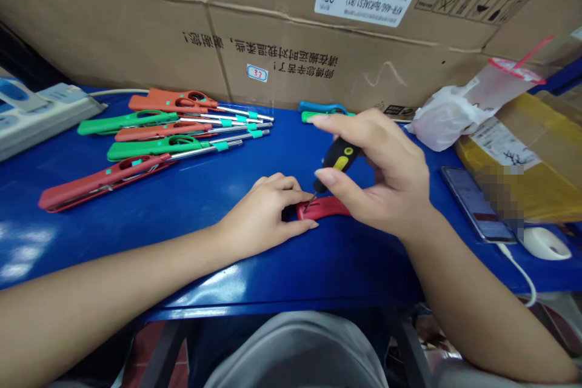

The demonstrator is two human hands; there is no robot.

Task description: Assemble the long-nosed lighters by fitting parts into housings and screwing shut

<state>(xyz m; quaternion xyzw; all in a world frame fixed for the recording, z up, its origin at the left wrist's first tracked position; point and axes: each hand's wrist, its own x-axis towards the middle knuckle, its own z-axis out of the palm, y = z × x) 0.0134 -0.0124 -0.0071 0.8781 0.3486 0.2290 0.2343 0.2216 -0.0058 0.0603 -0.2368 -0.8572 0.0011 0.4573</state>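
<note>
A red gas lighter [327, 208] lies on the blue table, its far part hidden behind my right hand. My left hand [268, 212] is closed on the lighter's left end, thumb on the near side and fingers on the far side. A black and yellow screwdriver [337, 162] is gripped in my right hand [386, 176]. It stands tilted, and its tip meets a dark slot in the red handle; whether it sits on a screw I cannot tell.
Several long-necked lighters [154, 147] lie at left, near a power strip [45, 115]. Blue and green lighters [322, 110] rest by a large carton [254, 12]. At right are a bagged cup [473, 94], a phone [477, 206], a yellow parcel [555, 151] and a white mouse [545, 244].
</note>
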